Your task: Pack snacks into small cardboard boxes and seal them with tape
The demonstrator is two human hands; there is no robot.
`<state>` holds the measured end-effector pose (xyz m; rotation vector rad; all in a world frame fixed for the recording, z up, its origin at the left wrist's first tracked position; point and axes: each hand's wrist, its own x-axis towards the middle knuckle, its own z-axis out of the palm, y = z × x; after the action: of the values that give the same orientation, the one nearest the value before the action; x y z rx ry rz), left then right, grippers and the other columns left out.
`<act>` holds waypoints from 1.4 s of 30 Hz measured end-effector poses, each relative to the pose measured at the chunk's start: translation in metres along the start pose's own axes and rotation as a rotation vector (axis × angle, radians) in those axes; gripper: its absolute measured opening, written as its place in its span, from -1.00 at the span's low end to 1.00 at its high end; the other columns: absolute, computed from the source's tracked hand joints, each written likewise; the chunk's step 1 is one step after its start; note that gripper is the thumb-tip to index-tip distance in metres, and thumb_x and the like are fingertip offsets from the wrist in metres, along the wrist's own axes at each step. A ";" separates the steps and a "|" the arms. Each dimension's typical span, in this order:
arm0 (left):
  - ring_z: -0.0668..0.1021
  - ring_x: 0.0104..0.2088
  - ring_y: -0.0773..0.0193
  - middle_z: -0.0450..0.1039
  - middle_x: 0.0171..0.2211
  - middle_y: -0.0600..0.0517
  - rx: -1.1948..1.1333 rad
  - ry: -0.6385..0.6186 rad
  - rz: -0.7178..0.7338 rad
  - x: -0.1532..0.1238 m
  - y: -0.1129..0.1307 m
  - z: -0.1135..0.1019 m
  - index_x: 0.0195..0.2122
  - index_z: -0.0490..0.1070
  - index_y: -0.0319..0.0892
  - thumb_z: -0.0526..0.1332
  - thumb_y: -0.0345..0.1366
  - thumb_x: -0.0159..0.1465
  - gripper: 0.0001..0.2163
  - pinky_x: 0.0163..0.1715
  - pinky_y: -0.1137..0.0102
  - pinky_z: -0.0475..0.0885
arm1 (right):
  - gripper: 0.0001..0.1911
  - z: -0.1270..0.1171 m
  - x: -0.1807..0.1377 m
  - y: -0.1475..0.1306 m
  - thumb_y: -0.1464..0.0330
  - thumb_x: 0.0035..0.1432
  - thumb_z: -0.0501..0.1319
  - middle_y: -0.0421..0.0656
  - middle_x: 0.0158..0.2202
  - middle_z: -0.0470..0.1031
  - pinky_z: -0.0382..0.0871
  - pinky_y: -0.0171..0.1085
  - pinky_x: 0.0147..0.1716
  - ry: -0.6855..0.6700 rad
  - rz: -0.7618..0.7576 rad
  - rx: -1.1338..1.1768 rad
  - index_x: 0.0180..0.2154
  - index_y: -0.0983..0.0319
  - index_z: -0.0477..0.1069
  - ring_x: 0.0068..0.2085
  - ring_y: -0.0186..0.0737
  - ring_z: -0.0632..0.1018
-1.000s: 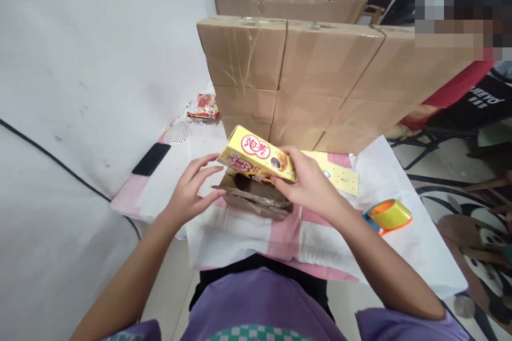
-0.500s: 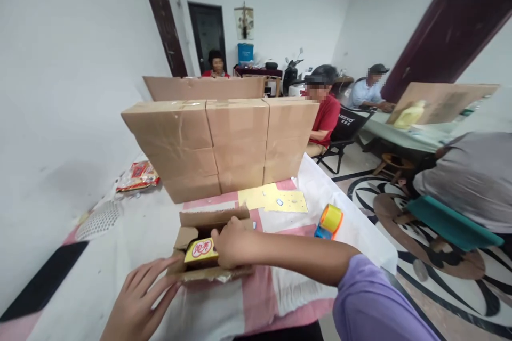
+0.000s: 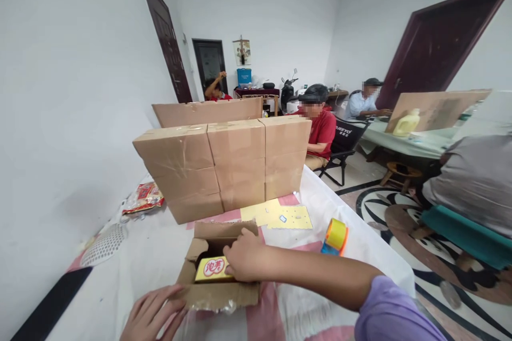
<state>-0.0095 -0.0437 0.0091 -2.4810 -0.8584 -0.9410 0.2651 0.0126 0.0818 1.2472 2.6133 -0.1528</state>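
Observation:
An opened cardboard box point(image 3: 224, 294) lies on the cloth before me, its flaps spread and clear tape hanging from the front flap. Inside it sits a small yellow box point(image 3: 212, 270) with a round red-and-white label. My right hand point(image 3: 246, 257) reaches in from the right, its fingers closed around the right end of the yellow box; the fingertips on the far side are partly hidden. At the cardboard box's front left corner, my left hand point(image 3: 156, 311) grips the edge between thumb and fingers.
Stacked, taped cartons point(image 3: 236, 165) form a wall behind the box. A tape dispenser point(image 3: 335, 237) stands on the right, near the table edge. Yellow perforated card point(image 3: 296, 217) lies between. A red snack bag point(image 3: 143, 198) and a white perforated sheet point(image 3: 104, 245) are on the left. Several people sit beyond.
The view has tilted up, so the table sits lower in the picture. Both hands keep their places at the box. A person at the back has raised an arm.

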 end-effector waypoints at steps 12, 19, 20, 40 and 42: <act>0.61 -0.13 0.24 0.63 -0.12 0.02 -0.040 -0.067 -0.049 0.000 0.011 0.003 -0.18 0.53 -0.05 0.23 -0.25 0.35 -0.91 -0.11 0.41 0.44 | -0.62 0.005 0.000 0.007 0.11 0.22 0.30 0.08 -0.28 0.67 0.38 0.08 0.01 -0.131 -0.115 -0.007 -0.17 0.31 0.57 -0.23 0.11 0.68; 0.61 -0.15 0.26 0.62 -0.15 0.04 -0.076 -0.031 -0.034 0.001 0.015 0.007 -0.16 0.53 -0.05 0.23 -0.30 0.34 -0.90 -0.12 0.44 0.44 | -0.67 0.014 0.010 0.003 0.38 0.16 0.28 0.11 -0.22 0.66 0.45 -0.05 -0.25 -0.023 -0.165 -0.035 -0.05 0.40 0.52 -0.30 0.07 0.66; 0.60 -0.15 0.26 0.62 -0.14 0.04 -0.083 -0.028 -0.044 -0.001 0.015 0.008 -0.16 0.53 -0.04 0.23 -0.30 0.34 -0.90 -0.12 0.43 0.44 | -0.67 0.014 0.011 0.005 0.36 0.18 0.27 0.13 -0.20 0.65 0.45 -0.07 -0.31 -0.013 -0.162 -0.023 -0.04 0.40 0.52 -0.30 0.07 0.66; 0.45 0.24 -0.12 0.39 0.23 -0.19 -0.398 -0.055 -0.675 -0.005 -0.018 0.079 0.48 -0.11 -0.02 0.17 -0.01 0.33 -0.25 0.21 -0.12 0.36 | -0.27 0.105 -0.045 0.049 0.44 0.16 0.32 -0.04 0.21 0.40 0.20 0.03 0.28 0.820 0.072 1.115 0.33 0.06 0.21 0.25 -0.04 0.38; 0.35 0.33 -0.14 0.19 0.38 -0.22 -0.234 -0.006 -0.570 -0.006 -0.024 0.076 0.45 0.01 -0.02 0.20 -0.07 0.33 -0.30 0.21 -0.07 0.38 | -0.57 0.097 -0.047 0.048 0.46 0.24 0.25 -0.11 0.07 0.52 0.20 0.01 0.26 0.819 -0.010 0.914 0.12 0.06 0.47 0.20 -0.07 0.39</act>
<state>0.0081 0.0107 -0.0472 -2.4654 -1.5885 -1.2732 0.3470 -0.0117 0.0005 1.8574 3.3759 -1.1716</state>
